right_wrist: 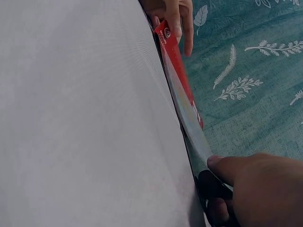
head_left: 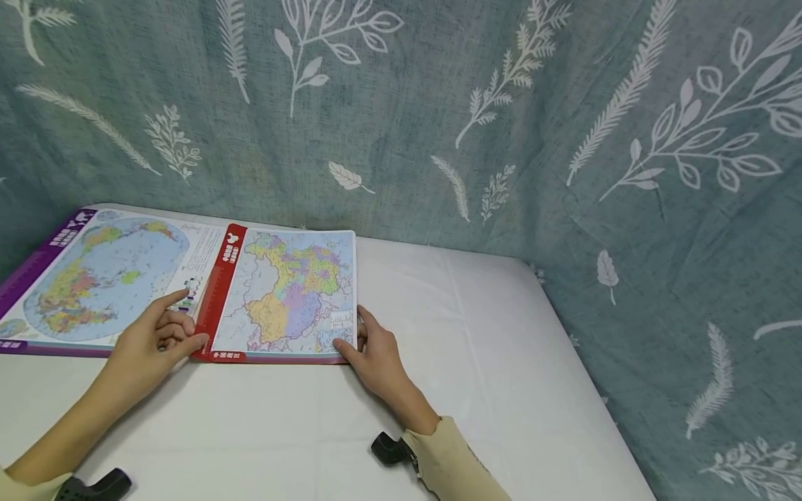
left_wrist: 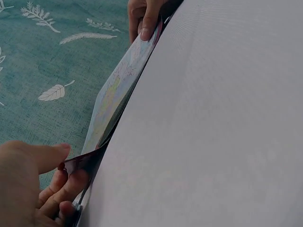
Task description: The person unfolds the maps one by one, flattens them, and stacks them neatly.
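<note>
"Where did the head view look from?"
"Above, facing forward and down across the bench (head_left: 438, 313) to the curtain (head_left: 401, 125)."
"And the wrist views?"
"Far nearer, low, from opposite sides; both caught the red-edged map (head_left: 301, 278)."

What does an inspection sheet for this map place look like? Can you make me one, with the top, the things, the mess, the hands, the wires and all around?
Surface: white cloth, lightly creased.
Job's things: red-edged map, overlapping the purple-edged map at its left in the head view.
Clutter: nothing seen.
Left hand: pinches the red-edged map's near left corner, thumb on top.
Right hand: pinches its near right corner, thumb on top.
Cables: nothing seen.
Surroundings: green-blue curtain with white leaf prints, behind and to the right.
</note>
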A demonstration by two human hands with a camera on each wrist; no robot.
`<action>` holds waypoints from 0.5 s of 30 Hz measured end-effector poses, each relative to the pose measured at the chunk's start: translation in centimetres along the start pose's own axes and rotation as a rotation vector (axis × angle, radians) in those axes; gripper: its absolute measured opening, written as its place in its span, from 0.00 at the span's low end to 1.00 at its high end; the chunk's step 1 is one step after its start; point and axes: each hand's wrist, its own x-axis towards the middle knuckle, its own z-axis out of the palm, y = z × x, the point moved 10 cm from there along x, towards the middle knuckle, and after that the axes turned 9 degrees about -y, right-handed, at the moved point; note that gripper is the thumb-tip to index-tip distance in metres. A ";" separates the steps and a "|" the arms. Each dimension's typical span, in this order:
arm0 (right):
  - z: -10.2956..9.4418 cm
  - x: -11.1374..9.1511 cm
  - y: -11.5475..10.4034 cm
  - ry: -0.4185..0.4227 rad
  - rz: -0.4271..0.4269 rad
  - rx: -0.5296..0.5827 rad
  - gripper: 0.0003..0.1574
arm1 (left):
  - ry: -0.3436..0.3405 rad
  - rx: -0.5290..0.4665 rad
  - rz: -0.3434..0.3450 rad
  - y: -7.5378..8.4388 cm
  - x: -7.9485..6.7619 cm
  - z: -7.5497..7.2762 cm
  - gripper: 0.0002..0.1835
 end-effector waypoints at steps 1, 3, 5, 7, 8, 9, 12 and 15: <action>0.0 0.0 0.0 0.000 0.001 0.001 0.49 | -0.009 -0.004 -0.006 0.0 0.0 0.1 0.43; 0.0 0.1 -0.1 0.002 0.005 0.005 0.48 | -0.023 -0.005 -0.015 0.0 0.0 0.2 0.42; -0.1 0.1 -0.2 0.005 0.007 0.013 0.47 | -0.036 0.008 -0.027 -0.1 0.0 0.3 0.41; -0.1 0.2 -0.2 0.007 0.012 0.023 0.43 | -0.042 0.028 -0.024 0.0 -0.1 0.4 0.41; -0.1 0.2 -0.3 0.009 0.013 0.028 0.41 | -0.039 0.038 -0.014 0.1 -0.1 0.4 0.40; -0.1 0.1 -0.3 0.012 0.011 0.032 0.39 | -0.033 0.047 -0.003 0.2 -0.1 0.4 0.39; -0.2 0.1 -0.3 0.023 0.013 0.041 0.31 | -0.021 0.071 0.048 0.6 0.0 0.5 0.36; -0.2 0.0 -0.2 0.028 0.015 0.049 0.29 | -0.006 0.086 0.085 0.9 0.0 0.6 0.34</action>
